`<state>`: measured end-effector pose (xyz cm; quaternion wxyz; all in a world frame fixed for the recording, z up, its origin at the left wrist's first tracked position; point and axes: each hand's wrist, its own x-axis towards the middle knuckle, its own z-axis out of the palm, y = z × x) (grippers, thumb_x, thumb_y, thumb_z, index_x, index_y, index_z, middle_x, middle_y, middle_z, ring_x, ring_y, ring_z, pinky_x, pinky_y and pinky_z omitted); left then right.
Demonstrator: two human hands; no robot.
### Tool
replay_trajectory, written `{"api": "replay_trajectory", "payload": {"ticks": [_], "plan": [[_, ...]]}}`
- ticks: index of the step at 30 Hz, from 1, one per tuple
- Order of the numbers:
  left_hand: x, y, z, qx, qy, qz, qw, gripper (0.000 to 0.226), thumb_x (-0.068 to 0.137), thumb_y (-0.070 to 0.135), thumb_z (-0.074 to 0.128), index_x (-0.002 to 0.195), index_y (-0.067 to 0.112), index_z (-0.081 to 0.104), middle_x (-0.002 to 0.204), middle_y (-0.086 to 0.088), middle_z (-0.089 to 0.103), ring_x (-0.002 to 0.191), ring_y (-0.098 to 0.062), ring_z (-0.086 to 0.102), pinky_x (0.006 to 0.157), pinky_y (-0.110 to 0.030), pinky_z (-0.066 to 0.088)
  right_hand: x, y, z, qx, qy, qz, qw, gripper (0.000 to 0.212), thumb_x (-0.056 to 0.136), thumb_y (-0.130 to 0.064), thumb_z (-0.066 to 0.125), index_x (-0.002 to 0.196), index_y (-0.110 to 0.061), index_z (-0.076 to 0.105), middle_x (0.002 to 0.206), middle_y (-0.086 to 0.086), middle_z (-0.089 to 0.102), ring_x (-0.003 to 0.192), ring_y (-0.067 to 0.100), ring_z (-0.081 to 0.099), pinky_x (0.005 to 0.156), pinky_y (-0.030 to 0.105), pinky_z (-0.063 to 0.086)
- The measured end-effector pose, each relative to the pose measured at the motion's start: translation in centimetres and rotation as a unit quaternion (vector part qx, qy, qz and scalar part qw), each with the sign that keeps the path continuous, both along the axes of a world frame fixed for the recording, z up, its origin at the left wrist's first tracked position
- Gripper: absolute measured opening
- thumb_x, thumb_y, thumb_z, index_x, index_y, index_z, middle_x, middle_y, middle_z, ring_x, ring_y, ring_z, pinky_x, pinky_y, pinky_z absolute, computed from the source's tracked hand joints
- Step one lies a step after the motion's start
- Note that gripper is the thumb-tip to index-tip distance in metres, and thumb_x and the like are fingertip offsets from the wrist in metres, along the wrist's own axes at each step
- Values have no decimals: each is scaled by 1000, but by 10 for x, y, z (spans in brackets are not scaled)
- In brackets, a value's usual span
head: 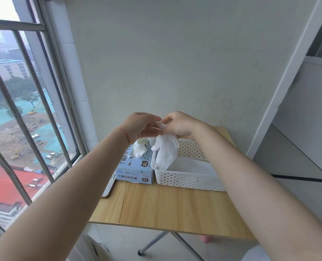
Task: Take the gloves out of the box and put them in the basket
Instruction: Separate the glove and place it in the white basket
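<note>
You stood before a small wooden folding table (167, 206) set against a pale plastered wall (165, 59). Its metal legs (157, 242) crossed above a light tiled floor (122, 240). On your left, a barred window (24, 113) admitted flat grey daylight and overlooked a construction site. On your right stood a white cabinet (307, 113).

Glove (165, 151): white. Box (135, 169): pale blue, dark lettering. Basket (188, 180): white, perforated with round holes. Table (167, 208): light wood grain. Wrist string (123, 133): red.
</note>
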<state>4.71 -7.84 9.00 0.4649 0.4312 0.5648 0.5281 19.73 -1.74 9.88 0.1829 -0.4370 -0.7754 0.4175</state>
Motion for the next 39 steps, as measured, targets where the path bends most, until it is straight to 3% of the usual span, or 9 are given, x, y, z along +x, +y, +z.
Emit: {"api": "replay_trajectory", "payload": {"ticks": [5,10,14,19,21,25,29,35,39], "plan": [[9,3,-3,8,177,-40,983,38,67,11,63,105,19,66,89,-2,62,82,-18,59,79,-31,50,3,1,3,62,26,-64,996,9,88,-19,59,84,-14,64,82,3,63,76,18,57,69,29,46],[17,5,-11,15,216,-79,973,34,75,13,74,106,1,69,100,-15,71,92,-27,65,89,-37,52,5,0,13,88,102,-110,985,7,81,-21,55,76,-18,52,67,1,42,62,15,38,57,26,30],[15,8,-19,-13,155,-39,987,22,84,13,66,100,-1,72,97,-18,72,91,-25,67,94,-40,56,13,7,13,106,115,-126,980,12,76,-22,64,79,-20,52,73,2,41,65,13,38,59,27,29],[8,5,-15,-16,71,46,996,16,63,32,74,68,17,75,73,-10,64,72,-24,56,65,-37,43,18,14,5,90,91,-138,982,7,79,-14,69,83,-11,64,75,6,49,68,15,48,61,28,37],[4,3,-12,-9,49,52,997,17,61,31,73,67,15,73,73,-12,63,72,-25,54,69,-39,38,17,17,4,88,114,-169,975,16,83,-17,68,81,0,68,73,8,54,67,16,52,63,26,40],[-5,1,-12,9,1,36,999,11,74,18,72,75,7,68,87,-16,60,79,-30,61,87,-49,53,9,19,5,105,155,-212,959,23,87,-22,65,73,-3,64,70,8,51,66,16,49,64,26,38],[-15,-2,-17,0,-25,42,999,9,74,17,68,77,12,60,78,-9,56,69,-25,59,74,-34,57,-1,17,4,121,142,-231,955,40,94,-26,59,58,-13,45,56,0,37,53,15,36,52,26,29],[-43,-1,-9,52,116,112,985,18,88,13,64,71,14,62,49,9,53,41,-6,49,46,-14,42,-21,14,-1,43,120,-226,966,39,98,-22,48,63,-17,33,58,4,37,50,18,36,49,23,37],[-44,15,-6,64,306,119,942,16,85,19,63,70,17,69,64,4,63,56,-12,57,58,-21,49,-15,12,-14,-29,97,-216,971,25,94,-18,52,71,-11,46,61,9,48,47,19,45,45,22,39]]}}
